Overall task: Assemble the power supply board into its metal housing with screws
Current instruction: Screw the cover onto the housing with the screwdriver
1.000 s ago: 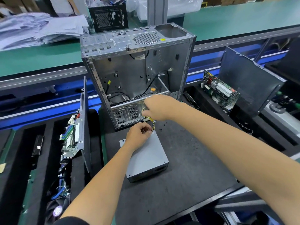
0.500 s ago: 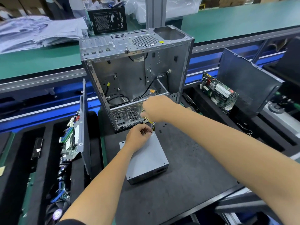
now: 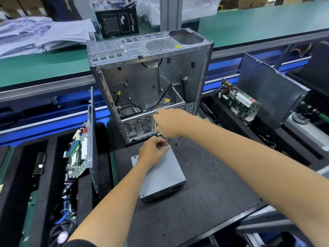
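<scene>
A grey power supply unit [image 3: 161, 177] lay flat on the black work mat [image 3: 204, 202], its long axis running from about 11 o'clock to 5 o'clock, the vented end face turned toward the camera and the cable end toward the case. Its bundle of yellow and black wires [image 3: 167, 140] left the far end, at 12 o'clock from the box.

The left hand [image 3: 153, 152] rested over the far top corner of the unit, fingers curled and pinching the wires where they left the box. The right hand [image 3: 169, 123], just above it at 12 o'clock, had its fingers bent round the same bundle, a little yellow showing at its edge; how tightly it gripped could not be told.

Directly beyond, the open metal computer case [image 3: 151, 81] stood upright on the mat, its open side facing the camera, black cables lying in its floor. Small black screws [image 3: 178, 141] lay scattered at 3 o'clock from the hands.

Compared with half a second before, both hands sat at almost the same spot, the right raised slightly toward the case's lower rail; the unit had not moved.

At 9 o'clock a circuit board on a side panel [image 3: 83, 154] stood in a foam tray; at 2 o'clock another board [image 3: 238, 102] leaned against a dark panel [image 3: 270, 90].
</scene>
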